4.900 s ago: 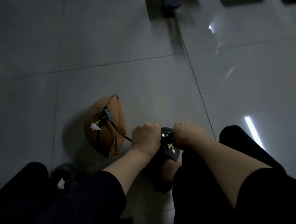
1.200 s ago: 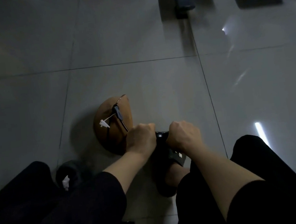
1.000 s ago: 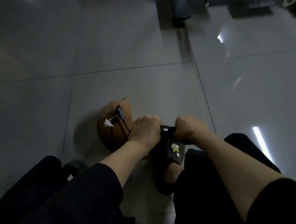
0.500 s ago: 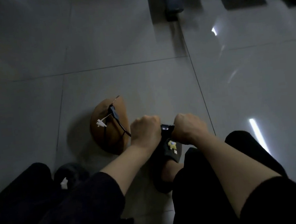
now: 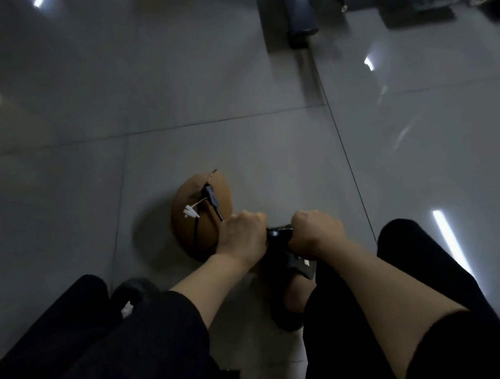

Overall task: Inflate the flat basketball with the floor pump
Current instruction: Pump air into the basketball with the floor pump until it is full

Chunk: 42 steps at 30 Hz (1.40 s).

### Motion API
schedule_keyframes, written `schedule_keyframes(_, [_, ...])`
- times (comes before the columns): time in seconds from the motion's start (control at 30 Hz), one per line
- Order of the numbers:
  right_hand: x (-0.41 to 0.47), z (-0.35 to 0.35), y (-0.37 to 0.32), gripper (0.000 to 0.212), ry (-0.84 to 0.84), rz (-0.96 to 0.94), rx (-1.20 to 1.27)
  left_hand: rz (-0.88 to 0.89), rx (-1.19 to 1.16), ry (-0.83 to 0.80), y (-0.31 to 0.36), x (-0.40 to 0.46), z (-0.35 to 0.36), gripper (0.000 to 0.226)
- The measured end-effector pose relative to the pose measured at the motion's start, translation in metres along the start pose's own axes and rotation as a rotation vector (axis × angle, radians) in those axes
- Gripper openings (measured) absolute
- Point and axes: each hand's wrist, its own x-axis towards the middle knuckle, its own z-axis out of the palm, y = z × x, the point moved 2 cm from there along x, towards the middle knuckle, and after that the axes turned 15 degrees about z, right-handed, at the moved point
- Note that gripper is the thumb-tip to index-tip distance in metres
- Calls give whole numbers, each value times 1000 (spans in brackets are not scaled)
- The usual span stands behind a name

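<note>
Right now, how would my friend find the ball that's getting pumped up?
Look at the grey tiled floor, just beyond the two fists gripping the pump handle. Left of the left hand lies the basketball. It is the only orange-brown thing, caved in, with a thin black hose across it.

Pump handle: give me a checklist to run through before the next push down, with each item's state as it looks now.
1. Left hand closed on the pump handle: ok.
2. Right hand closed on the handle's other side: ok.
3. Hose lies across the basketball: ok; whether its needle sits in the valve: cannot tell.
4. Basketball round and firm: not ok, it looks caved in and folded.
5. Foot in the slipper pinning the pump base: cannot tell, the base is hidden beneath the hands.
6. Basketball resting on the floor beside the pump: ok.
</note>
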Motion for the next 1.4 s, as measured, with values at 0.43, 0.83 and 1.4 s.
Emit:
schedule_keyframes(0.43, [-39, -70, 2, 27, 146, -79, -21, 51, 183, 124, 23, -6, -80, 14])
schedule_keyframes(0.83, [30, 13, -7, 17, 12, -28, -72, -64, 23, 64, -12, 16, 40, 14])
schedule_keyframes(1.4, [-68, -128, 5, 21, 320, -196, -235, -1, 13, 186, 41, -21, -136, 19])
